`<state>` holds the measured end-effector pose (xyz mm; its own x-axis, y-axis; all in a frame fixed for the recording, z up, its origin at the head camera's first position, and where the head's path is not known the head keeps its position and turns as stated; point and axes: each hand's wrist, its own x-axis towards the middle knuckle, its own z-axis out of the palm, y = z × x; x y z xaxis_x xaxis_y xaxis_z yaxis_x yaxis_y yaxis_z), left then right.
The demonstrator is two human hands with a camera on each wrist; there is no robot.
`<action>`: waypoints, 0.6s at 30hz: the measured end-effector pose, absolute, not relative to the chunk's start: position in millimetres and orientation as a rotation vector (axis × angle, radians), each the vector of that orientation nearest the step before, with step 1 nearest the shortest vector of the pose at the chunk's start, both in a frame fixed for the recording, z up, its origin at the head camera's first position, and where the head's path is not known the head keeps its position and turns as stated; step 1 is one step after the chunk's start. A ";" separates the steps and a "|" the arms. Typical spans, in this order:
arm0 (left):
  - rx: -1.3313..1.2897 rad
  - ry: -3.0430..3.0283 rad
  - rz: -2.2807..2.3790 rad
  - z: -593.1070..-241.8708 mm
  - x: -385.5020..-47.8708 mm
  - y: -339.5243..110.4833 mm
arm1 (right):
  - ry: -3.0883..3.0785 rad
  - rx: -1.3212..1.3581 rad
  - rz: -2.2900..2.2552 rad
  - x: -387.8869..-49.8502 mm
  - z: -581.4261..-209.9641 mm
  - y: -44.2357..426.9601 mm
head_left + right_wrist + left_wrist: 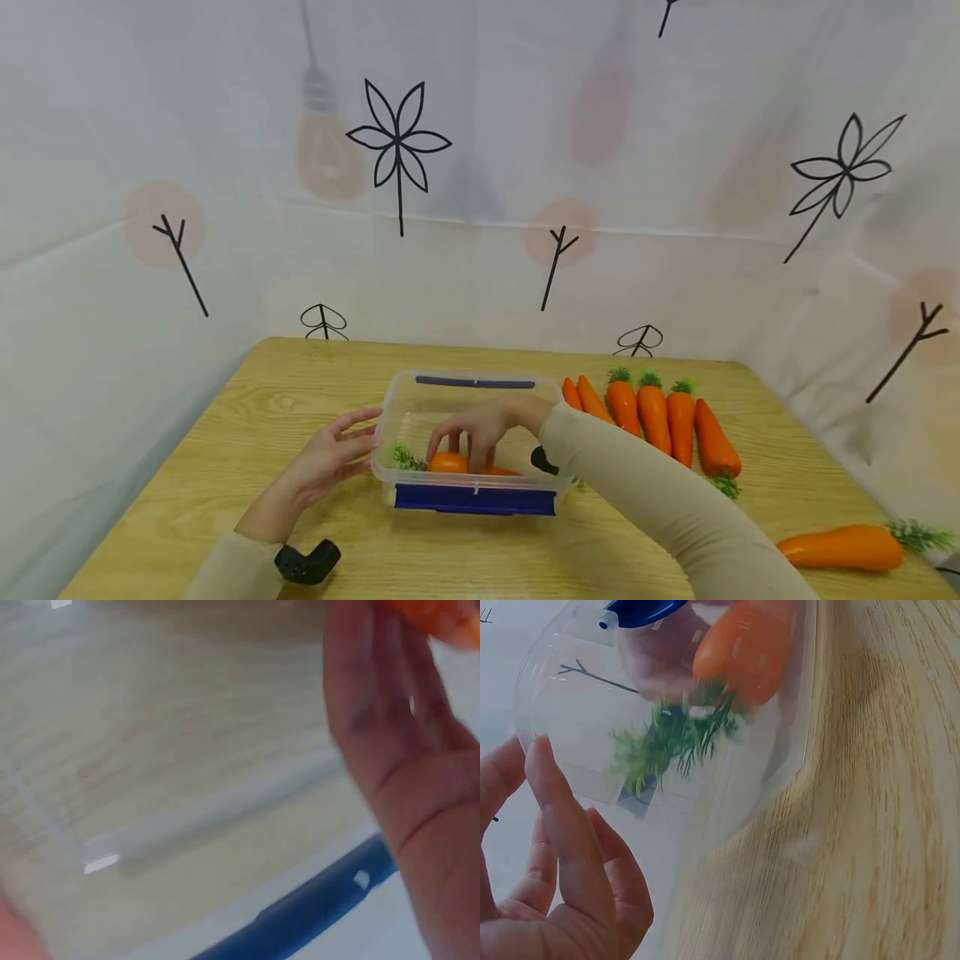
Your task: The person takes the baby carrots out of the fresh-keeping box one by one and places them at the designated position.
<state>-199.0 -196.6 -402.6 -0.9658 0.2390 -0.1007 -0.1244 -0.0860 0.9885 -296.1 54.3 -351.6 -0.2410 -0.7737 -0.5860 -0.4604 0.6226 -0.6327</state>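
A clear plastic container (525, 482) with blue clip latches stands on the table. My right hand (483, 425) reaches down inside it and grips an orange carrot (448, 463) with a green leafy top, lying along the front wall. In the right wrist view, the carrot (442, 619) shows only in part at the fingers. My left hand (330, 458) is at the container's left side, fingertips touching the rim. Through the clear wall, the left wrist view shows the carrot's thick end and its green leaves (679, 739).
Several carrots (654, 417) lie in a row right of the container, partly behind the right sleeve (637, 483). Another carrot (843, 548) lies at the table's right front. A patterned white cloth (480, 275) hangs behind the wooden table (315, 375).
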 end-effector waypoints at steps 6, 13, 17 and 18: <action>0.131 1.919 2.153 -401.5 -198.9 -196.3 | 2.110 -0.882 -0.420 -307.8 -348.6 62.3; 0.132 1.909 2.161 -402.4 -199.5 -196.6 | 2.155 -0.887 -0.379 -308.4 -351.4 64.9; 0.136 1.901 2.164 -403.3 -199.6 -197.1 | 2.202 -0.946 -0.462 -307.9 -346.3 65.7; 0.136 1.900 2.164 -403.3 -199.6 -197.2 | 2.212 -0.962 -0.497 -308.0 -344.0 66.5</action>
